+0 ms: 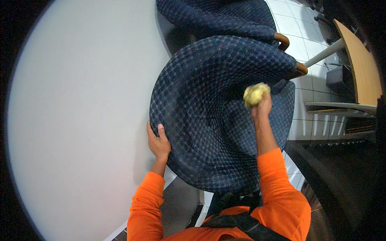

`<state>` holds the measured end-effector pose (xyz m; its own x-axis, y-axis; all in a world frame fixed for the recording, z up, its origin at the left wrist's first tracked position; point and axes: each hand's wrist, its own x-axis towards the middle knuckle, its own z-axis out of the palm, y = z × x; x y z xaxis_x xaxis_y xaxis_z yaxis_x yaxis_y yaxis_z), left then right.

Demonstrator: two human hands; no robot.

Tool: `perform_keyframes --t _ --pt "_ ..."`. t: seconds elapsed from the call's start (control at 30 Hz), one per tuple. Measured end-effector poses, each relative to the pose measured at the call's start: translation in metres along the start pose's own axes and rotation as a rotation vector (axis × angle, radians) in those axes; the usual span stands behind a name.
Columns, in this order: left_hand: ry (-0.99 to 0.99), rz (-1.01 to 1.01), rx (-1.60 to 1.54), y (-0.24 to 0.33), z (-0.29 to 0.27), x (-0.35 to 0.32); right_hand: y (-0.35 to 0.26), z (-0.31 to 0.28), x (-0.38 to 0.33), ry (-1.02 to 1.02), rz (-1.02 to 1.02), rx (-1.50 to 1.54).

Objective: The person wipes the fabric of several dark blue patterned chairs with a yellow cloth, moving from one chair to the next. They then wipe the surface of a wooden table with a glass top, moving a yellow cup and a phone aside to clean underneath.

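A dark blue patterned upholstered armchair [193,108] with a rounded back fills the middle of the view. At the left rim of its backrest, my left hand [159,141] grips the edge, thumb on the near side and the other fingers partly hidden behind. My right hand [263,107] is closed on a crumpled yellow cloth [256,94], slightly blurred, over the seat side of the chair. Whether the cloth touches the fabric, I cannot tell. A brown wooden armrest end [301,69] shows at the chair's upper right.
Just beyond stands a second matching armchair [217,18]. A plain white wall [80,100] runs along the left. Right of the chairs are white floor tiles [303,80], a wooden tabletop [360,64] on a pale leg, and a dark box-like object [339,78] beneath it.
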<state>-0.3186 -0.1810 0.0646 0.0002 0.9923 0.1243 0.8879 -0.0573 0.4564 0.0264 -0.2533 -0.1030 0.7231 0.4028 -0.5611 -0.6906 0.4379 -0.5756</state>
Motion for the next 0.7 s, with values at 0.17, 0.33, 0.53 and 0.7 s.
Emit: perform_keyframes --t 0.17,0.33,0.53,0.7 --pt "-0.006 -0.003 0.002 0.002 0.005 0.000 0.036 0.063 0.030 0.226 -0.470 -0.810" --pt "0.028 0.029 0.051 -0.004 0.005 0.001 0.135 0.058 -0.117 -0.751 -0.777 -0.968" --pt "-0.011 -0.007 0.045 -0.005 -0.001 0.002 0.044 -0.053 -0.205 -1.545 -0.379 -1.194" --pt "-0.012 -0.001 0.023 -0.001 0.000 0.001 0.009 -0.120 -0.140 -0.939 0.647 -1.196"
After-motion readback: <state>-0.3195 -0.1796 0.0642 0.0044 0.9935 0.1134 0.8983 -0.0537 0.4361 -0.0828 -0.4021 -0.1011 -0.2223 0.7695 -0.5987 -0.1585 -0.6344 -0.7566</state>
